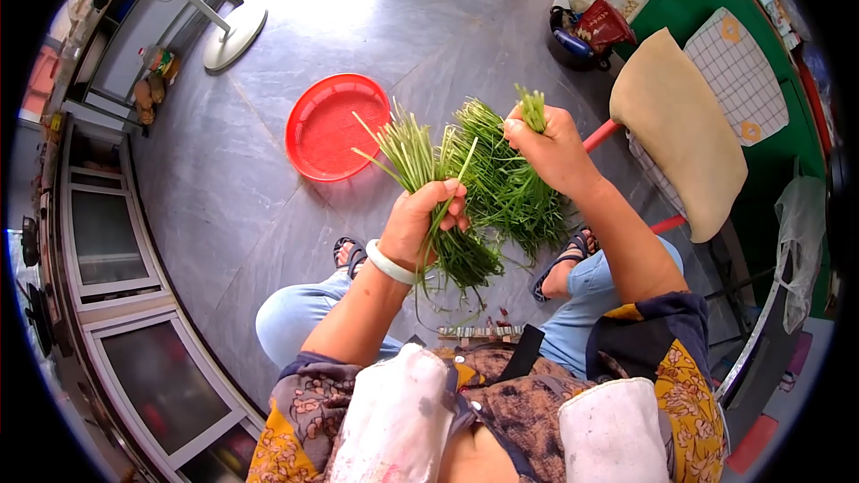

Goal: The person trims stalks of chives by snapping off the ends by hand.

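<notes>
My left hand (420, 225), with a pale bangle on its wrist, is closed round a thick bunch of chives (407, 152). The pale cut ends point up and away from me, and the dark leaves hang down toward my lap. To the right, my right hand (553, 150) grips a smaller bunch of chives (531, 107) in its fist, with short light ends sticking out at the top. Between and below the hands, a loose pile of chives (501, 183) lies on the grey floor. A red basin (335, 165) stands on the floor just beyond my left hand.
At the right are a chair with a tan seat pad (684, 125) and a green cabinet (769, 206). A black pot (573, 55) holding packets stands at the back right. A white stand base (234, 38) is at the back left; glass-fronted cabinets (165, 380) line the left.
</notes>
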The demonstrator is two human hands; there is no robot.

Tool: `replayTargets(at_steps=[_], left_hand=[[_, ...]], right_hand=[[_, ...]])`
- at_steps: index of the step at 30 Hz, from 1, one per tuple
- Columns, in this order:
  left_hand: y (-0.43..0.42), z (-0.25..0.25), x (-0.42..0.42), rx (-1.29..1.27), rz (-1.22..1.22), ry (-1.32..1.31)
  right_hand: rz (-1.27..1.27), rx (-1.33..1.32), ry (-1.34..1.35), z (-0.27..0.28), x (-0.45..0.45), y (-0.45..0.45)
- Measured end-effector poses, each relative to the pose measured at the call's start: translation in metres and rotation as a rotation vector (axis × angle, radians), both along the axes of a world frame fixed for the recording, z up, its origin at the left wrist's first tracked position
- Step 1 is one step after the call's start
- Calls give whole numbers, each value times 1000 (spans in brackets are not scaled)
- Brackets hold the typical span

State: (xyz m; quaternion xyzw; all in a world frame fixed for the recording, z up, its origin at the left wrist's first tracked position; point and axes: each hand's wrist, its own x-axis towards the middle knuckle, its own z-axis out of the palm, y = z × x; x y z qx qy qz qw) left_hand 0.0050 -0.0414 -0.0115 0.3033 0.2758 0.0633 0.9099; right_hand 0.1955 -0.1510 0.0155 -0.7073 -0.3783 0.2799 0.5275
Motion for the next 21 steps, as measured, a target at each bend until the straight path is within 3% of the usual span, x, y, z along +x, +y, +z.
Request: replayTargets(at_steps=[5, 8, 12, 15, 18, 21], left_hand=[[2, 0, 0, 12, 15, -8], [4, -3, 0, 12, 24, -25], [3, -2, 1, -1, 36, -16], [3, -1, 2, 16, 25, -15], [2, -1, 4, 46, 16, -12], [2, 0, 5, 29, -29, -47]], right_hand=[[240, -268, -70, 8, 4, -5], [206, -149, -380, 0, 9, -6], [169, -190, -325, 7, 5, -5], [196, -268, -2, 16, -8, 0], [217, -30, 492, 35, -43, 8], [39, 34, 455, 12, -49, 9]])
